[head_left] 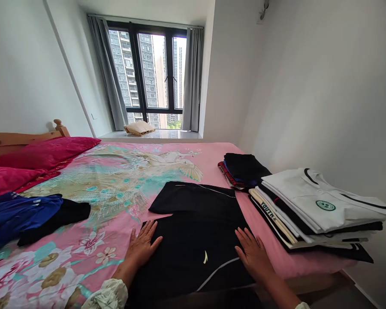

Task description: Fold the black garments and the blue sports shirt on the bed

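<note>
A black shirt (196,231) with thin white lines and a small yellow mark lies spread flat on the pink flowered bedsheet (116,189). My left hand (142,246) rests flat on the shirt's left edge, fingers stretched out. My right hand (252,254) lies flat on the shirt's right side, fingers together and extended. Neither hand holds anything.
A pile of folded shirts (312,210), a white one on top, sits at the bed's right edge. Behind it lies a smaller dark folded pile (241,169). Unfolded blue and black clothes (28,216) lie at left, near magenta pillows (41,154). A wall runs along the right.
</note>
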A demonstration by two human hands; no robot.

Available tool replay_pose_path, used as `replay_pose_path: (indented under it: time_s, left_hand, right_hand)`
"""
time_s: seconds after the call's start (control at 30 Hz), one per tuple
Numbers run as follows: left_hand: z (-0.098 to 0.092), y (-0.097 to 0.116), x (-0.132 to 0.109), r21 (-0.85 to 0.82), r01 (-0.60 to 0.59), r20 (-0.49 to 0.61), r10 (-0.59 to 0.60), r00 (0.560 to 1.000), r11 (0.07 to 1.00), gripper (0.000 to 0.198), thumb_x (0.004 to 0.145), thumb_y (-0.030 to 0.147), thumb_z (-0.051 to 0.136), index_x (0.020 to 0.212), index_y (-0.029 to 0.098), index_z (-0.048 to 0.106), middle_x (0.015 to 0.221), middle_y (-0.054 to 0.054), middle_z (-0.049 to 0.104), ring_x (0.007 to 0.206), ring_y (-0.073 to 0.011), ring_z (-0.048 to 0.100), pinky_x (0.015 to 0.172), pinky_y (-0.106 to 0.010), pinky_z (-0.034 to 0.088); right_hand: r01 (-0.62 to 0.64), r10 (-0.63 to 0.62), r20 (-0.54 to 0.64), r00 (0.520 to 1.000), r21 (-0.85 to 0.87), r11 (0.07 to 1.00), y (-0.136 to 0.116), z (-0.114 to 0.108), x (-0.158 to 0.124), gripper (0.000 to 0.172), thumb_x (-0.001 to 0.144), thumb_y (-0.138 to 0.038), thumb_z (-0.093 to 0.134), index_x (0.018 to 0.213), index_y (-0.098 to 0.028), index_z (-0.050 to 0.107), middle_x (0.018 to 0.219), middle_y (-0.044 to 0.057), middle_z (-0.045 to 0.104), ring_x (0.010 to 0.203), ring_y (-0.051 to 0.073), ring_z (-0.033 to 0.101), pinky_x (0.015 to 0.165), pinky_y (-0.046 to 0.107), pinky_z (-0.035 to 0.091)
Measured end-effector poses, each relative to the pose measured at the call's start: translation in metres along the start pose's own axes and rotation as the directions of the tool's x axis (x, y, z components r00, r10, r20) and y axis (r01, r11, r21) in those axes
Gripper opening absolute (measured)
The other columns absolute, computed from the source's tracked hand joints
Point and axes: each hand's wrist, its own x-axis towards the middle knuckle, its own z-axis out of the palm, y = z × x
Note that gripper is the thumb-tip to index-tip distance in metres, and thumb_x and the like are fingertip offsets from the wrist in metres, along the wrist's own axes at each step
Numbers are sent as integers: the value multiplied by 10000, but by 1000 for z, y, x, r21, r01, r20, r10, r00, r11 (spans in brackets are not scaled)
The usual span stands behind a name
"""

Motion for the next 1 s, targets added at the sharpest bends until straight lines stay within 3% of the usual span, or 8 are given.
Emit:
replay_pose_path:
  time_s: [0.17,0.3,0.43,0.53,0.6,0.67,0.8,1.0]
  left_hand:
    - [3,-7,-1,-53,-12,-30,11,999,999,643,862,568,312,1421,254,263,1513,-28,197,1395,-236,153,1102,-535,-31]
    - [6,-10,-3,-62,-14,-49,11,999,998,649,859,574,315,1416,245,276,1509,-34,209,1394,-233,159,1104,-533,-26]
    - [3,-8,-4,-49,-5,-54,3,999,999,643,858,566,317,1416,249,278,1509,-27,209,1392,-232,165,1110,-527,-10]
    - [1,-8,-5,-37,4,-36,-5,999,999,641,857,574,301,1415,259,280,1507,-10,208,1394,-227,159,1115,-525,3]
    - [1,-10,-5,-31,8,-31,-9,999,999,640,855,575,301,1415,265,279,1508,-2,205,1394,-223,156,1118,-522,9]
    - [2,-11,-5,-32,5,-34,-6,999,999,638,855,571,303,1416,269,272,1508,5,201,1394,-217,159,1117,-525,15]
    - [0,-9,-5,-31,8,-33,-9,999,1000,637,855,564,306,1417,267,270,1508,9,196,1394,-216,160,1116,-532,10]
    - [-4,-6,-5,12,24,-9,-24,1000,1000,642,854,556,291,1421,254,266,1508,13,194,1398,-220,131,1121,-528,34]
  right_hand:
    - [-57,58,65,996,-20,998,-5,-3,4,547,894,-495,263,1394,-288,337,1468,-13,306,1372,231,210,1096,535,145]
    - [-141,141,43,989,-7,990,-61,-16,16,567,887,-503,268,1369,-232,397,1441,46,352,1369,289,207,1073,621,79]
    - [181,-177,-36,984,171,969,-151,-26,34,569,916,-487,229,1421,-231,290,1490,10,240,1387,238,150,1116,540,96]
    - [327,-334,-19,943,254,910,-178,-20,51,562,912,-515,258,1426,-288,263,1498,-17,212,1388,235,148,1121,529,97]
    - [256,-271,33,962,237,937,-161,-11,60,562,901,-529,285,1412,-295,299,1486,-4,250,1379,257,179,1110,557,82]
    - [73,-83,52,995,171,983,-124,0,65,577,892,-541,279,1399,-271,336,1473,21,286,1371,273,204,1098,576,77]
    - [-159,160,-11,987,75,984,-56,16,62,668,872,-596,226,1400,-205,340,1470,40,293,1377,263,186,1107,552,70]
    - [-160,165,-66,984,71,985,-51,18,56,686,869,-609,191,1393,-200,356,1466,28,297,1377,257,187,1115,536,67]
